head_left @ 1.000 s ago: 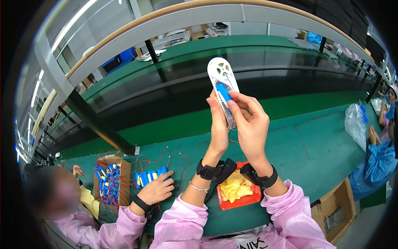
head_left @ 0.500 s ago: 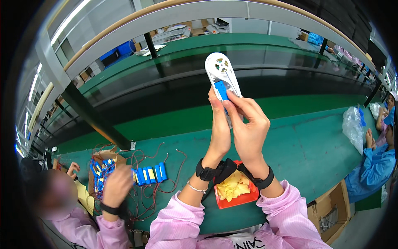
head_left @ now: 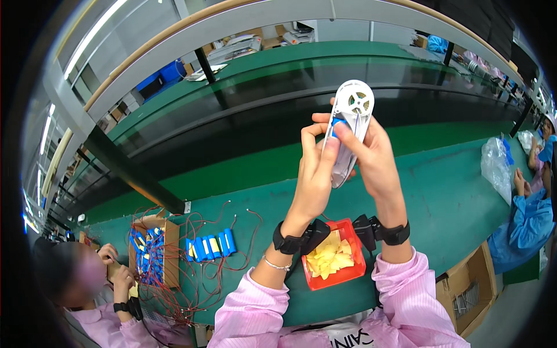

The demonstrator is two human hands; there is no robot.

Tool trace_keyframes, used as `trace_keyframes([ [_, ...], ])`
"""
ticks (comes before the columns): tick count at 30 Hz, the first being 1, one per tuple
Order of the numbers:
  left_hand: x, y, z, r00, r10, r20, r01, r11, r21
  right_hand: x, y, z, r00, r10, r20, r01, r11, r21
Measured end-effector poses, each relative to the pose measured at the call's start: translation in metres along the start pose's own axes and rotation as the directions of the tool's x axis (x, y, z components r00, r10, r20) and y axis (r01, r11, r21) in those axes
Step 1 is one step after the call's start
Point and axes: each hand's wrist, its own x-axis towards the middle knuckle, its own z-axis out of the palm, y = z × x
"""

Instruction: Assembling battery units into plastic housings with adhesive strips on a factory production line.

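Above the bench I hold up a long white plastic housing (head_left: 361, 113) with a round, slotted end at the top. A blue battery pack (head_left: 338, 126) sits inside its open body, partly covered by my fingers. My left hand (head_left: 316, 168) grips the housing's left side, thumb against the edge. My right hand (head_left: 374, 153) wraps the right side, its thumb pressing on the blue pack. Below my wrists stands a red tray (head_left: 316, 283) with yellow paper-like pieces (head_left: 331, 258) in it.
To the left, blue battery packs (head_left: 210, 246) with red wires lie beside a cardboard box (head_left: 171, 249) of more packs. A co-worker (head_left: 110, 290) sits there; another person (head_left: 516, 232) is at right, near a clear plastic bag (head_left: 495, 165). A metal post (head_left: 133, 168) rises at left.
The housing has shifted right and now tilts the other way. My right hand has moved round its right side, thumb on the pack. The left co-worker's hand has drawn back from the battery packs.
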Motion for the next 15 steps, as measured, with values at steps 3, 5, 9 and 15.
trace_keyframes([
  [3,-0.001,0.000,-0.001,1.000,0.013,0.026,-0.016,0.996,0.088,0.003,0.003,-0.007,0.999,-0.003,-0.035,0.005,0.998,0.057],
  [5,-0.001,-0.001,-0.002,0.999,0.036,0.015,-0.038,0.982,0.185,0.004,0.017,0.002,0.993,-0.073,-0.089,0.080,0.994,0.076],
  [9,-0.001,-0.008,-0.004,0.973,0.218,-0.072,-0.171,0.896,0.409,0.002,0.025,0.017,0.977,-0.131,-0.165,0.143,0.988,0.063],
  [15,0.016,-0.043,-0.026,0.968,-0.157,-0.195,0.155,0.988,-0.025,0.012,0.040,-0.014,0.971,0.102,-0.217,-0.143,0.972,-0.184],
])
